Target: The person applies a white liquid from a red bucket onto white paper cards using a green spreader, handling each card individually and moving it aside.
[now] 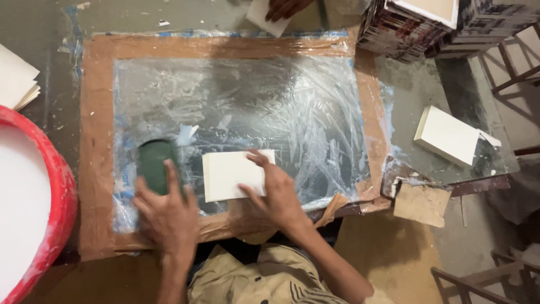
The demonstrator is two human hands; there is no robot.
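My left hand (166, 211) rests on a dark green oval pad (153, 160) that lies on the plastic-covered work sheet (270, 101). Fingers of my right hand (275, 191) press on a white rectangular canvas panel (230, 173) lying flat on the same sheet, just right of the pad. The panel's lower right corner is hidden under my right hand. Wet white smears cover the plastic.
A red tub (56, 214) of white liquid stands at left, with white panels (14, 79) behind it. Another white panel (447, 135) lies at right. Stacked canvases (410, 25) sit at the top right. Another person's hand (287, 7) holds a white piece at the top edge.
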